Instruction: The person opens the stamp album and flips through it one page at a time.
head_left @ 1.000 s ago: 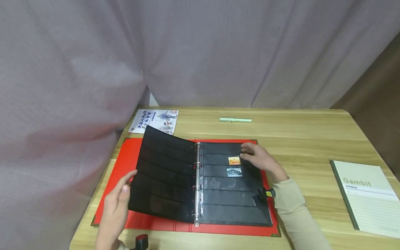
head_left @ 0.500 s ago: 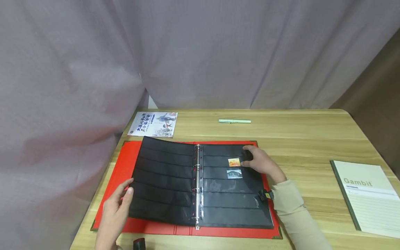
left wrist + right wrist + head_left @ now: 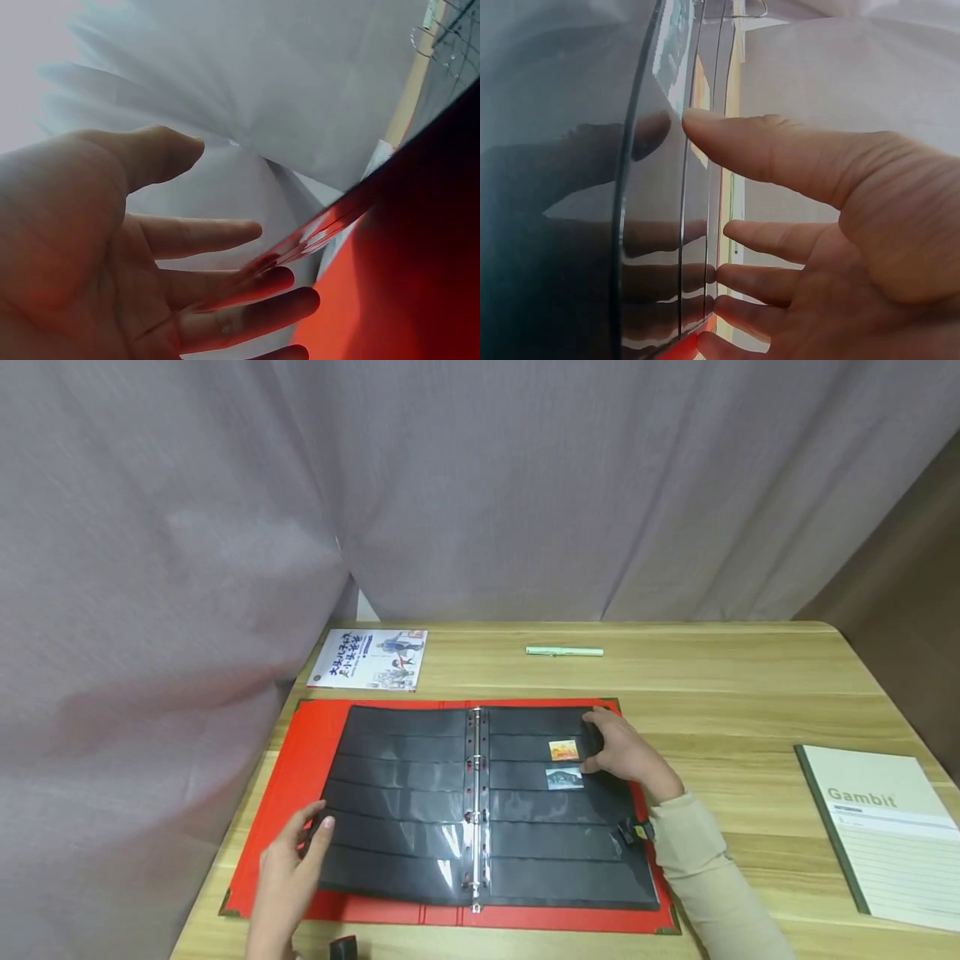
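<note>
A red ring binder (image 3: 300,760) lies spread on the table, with black pocket pages either side of its metal rings (image 3: 476,810). Two small stamps sit in the right page (image 3: 558,881): an orange one (image 3: 563,751) above a blue-grey one (image 3: 564,778). My left hand (image 3: 288,877) is at the outer edge of the left page (image 3: 397,793), fingers extended beneath the edge and thumb apart from it in the left wrist view. Over the upper right of the other page is my right hand (image 3: 630,756), its thumb tip beside the blue-grey stamp and its fingers extended toward the page.
Behind the binder at the left lies a picture booklet (image 3: 369,660), and a pale green pen (image 3: 564,652) is farther right. A notebook marked Gambit (image 3: 885,835) rests at the table's right side. A grey curtain (image 3: 480,510) hangs along the back.
The left page has come down from a raised tilt to nearly flat, and my left hand has lowered with it. My right thumb has shifted from beside the orange stamp to the blue-grey one.
</note>
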Tool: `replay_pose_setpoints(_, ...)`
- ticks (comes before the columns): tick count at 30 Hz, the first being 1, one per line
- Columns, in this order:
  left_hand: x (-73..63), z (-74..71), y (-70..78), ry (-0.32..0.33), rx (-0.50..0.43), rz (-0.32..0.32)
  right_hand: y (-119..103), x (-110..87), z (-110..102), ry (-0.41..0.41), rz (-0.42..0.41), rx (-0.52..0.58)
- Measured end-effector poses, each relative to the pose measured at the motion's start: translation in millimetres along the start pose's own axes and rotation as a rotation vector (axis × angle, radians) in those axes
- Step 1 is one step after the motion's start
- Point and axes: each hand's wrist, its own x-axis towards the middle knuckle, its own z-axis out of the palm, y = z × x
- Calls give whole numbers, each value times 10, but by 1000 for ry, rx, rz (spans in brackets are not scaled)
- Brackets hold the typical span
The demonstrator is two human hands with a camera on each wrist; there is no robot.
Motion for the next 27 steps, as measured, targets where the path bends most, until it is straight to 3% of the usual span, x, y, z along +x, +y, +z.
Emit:
replay_pose_setpoints(8, 39, 32, -80, -58, 48, -72, -31, -12, 0, -4, 11, -7)
replay_pose_setpoints(19, 33, 79, -185, -75, 92, -2, -34, -12, -52, -19, 47, -91)
replay_pose_setpoints(27, 113, 60, -158, -117, 114, -15, -24, -26, -43, -13, 62, -108)
